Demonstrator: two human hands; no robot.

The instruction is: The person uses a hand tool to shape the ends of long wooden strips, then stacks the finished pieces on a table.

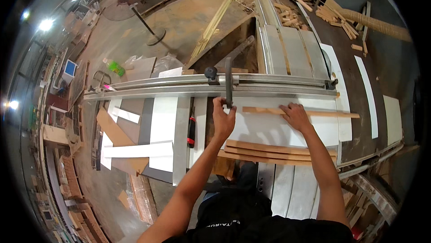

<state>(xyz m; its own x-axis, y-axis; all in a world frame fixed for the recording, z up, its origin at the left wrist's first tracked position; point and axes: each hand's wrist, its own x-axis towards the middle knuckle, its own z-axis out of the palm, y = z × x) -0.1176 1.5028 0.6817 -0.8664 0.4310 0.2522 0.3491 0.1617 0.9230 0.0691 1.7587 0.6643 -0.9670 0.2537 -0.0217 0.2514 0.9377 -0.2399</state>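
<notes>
A long thin wooden strip (330, 114) lies across a white board (256, 128), just on the near side of a metal fence (168, 94). My right hand (296, 116) grips this strip near its middle, fingers curled over it. A dark upright bar (229, 79) is mounted on the fence beside a black round knob (210, 73). The thumb and fingers of my left hand (223, 119) close around the bar's lower end, left of the strip's end. Several similar wooden strips (269, 151) lie stacked along the board's near edge, between my forearms.
White and brown offcuts (139, 150) cover the left side, near a red-and-black tool (191, 128). A green bottle (114, 67) stands beyond the fence. Grey metal table sections (294, 50) extend away, with scrap wood (339, 16) and a ribbed hose (377, 24) at far right.
</notes>
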